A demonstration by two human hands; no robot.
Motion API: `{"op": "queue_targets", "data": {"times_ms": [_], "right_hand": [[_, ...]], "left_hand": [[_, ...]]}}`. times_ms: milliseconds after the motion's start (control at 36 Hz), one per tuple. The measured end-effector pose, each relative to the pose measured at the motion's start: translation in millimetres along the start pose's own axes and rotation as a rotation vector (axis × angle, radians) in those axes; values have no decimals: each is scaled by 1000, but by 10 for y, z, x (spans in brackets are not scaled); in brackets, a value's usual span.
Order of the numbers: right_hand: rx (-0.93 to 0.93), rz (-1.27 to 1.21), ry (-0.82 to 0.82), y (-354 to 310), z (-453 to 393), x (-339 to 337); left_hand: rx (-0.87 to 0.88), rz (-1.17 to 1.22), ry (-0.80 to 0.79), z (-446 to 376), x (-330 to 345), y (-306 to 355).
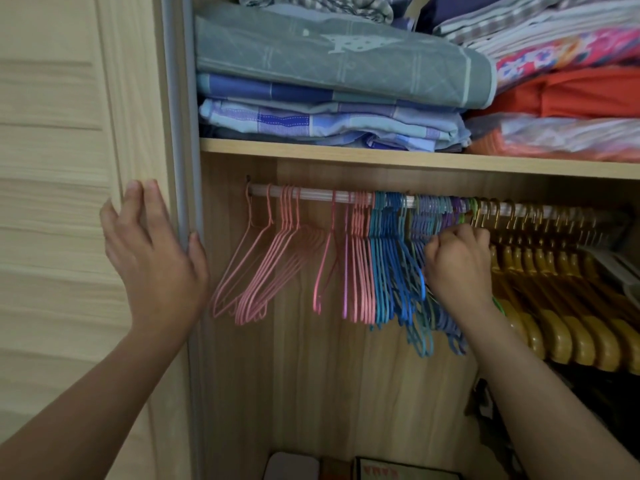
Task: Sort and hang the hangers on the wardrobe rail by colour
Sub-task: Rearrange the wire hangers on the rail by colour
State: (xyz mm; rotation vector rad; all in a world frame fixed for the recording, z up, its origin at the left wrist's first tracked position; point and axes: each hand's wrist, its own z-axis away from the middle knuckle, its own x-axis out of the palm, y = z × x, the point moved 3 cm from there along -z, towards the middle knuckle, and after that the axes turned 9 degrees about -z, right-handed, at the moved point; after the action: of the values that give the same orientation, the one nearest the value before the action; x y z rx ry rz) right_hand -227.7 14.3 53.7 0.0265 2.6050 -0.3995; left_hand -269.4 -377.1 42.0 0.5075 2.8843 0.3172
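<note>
My left hand (152,251) rests flat on the edge of the wardrobe door (52,202), fingers straight, thumb hooked round the grey strip; it holds nothing. My right hand (457,261) is up among the hangers just under the rail (311,195), fingers curled tight where the purple hangers (450,216) meet a green hanger (471,206). I judge I'm pinching one or two of their necks, though my knuckles hide exactly which.

The rail already reads pink hangers (284,258) at the left, then blue hangers (391,265), then purple, a bit of green, and the yellow hangers (554,306) packed to the right.

What worries me is the crowding. The blue and purple wires sit so close that their shoulders look interlaced (thin wire loves to snag), so if I lift one hook, its neighbours may ride up with it and drop to the wardrobe floor. Pulling sideways instead could drag blue into the purple group and undo the order. The yellow ones press right against my wrist, so a quick tug may knock a hook off there too. One purplish hanger seems to hang among the pink, easy to miss.
</note>
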Motion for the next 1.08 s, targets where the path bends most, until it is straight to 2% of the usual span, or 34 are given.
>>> {"op": "queue_targets", "data": {"times_ms": [111, 278, 417, 528, 611, 667, 694, 750, 806, 861, 972, 1028, 1083], "right_hand": [[18, 65, -127, 167, 25, 161], [64, -111, -48, 206, 451, -59], [-18, -159, 4, 178, 1083, -208], [52, -203, -119, 221, 1697, -191], [207, -341, -264, 234, 2159, -148], [328, -479, -410, 294, 2480, -105], [387, -535, -467, 314, 2611, -91], [539, -632, -518, 365, 2795, -87], [754, -807, -497, 412, 2950, -105], [962, -967, -461, 480, 3068, -107], [1191, -1231, -421, 632, 3199, -12], [1256, -1315, -395, 714, 3227, 44], [1300, -1396, -366, 789, 3223, 103]], "left_hand": [[-1, 1, -8, 4, 3, 13], [-13, -6, -8, 4, 34, -8], [-27, -49, -39, -14, 28, 11], [-80, -110, -122, 172, -61, 74], [-111, -4, -148, 745, -265, 110], [-145, 143, -232, 1461, -423, 149], [-187, 206, -338, 1817, -489, 175], [-325, 266, -646, 2556, -541, 205], [-516, 220, -1004, 3362, -539, 91], [-557, 230, -1265, 3907, -589, -36], [-615, 275, -1475, 4182, -785, -311], [-698, 254, -1577, 4175, -884, -398], [-810, 267, -1607, 4205, -927, -543]]}}
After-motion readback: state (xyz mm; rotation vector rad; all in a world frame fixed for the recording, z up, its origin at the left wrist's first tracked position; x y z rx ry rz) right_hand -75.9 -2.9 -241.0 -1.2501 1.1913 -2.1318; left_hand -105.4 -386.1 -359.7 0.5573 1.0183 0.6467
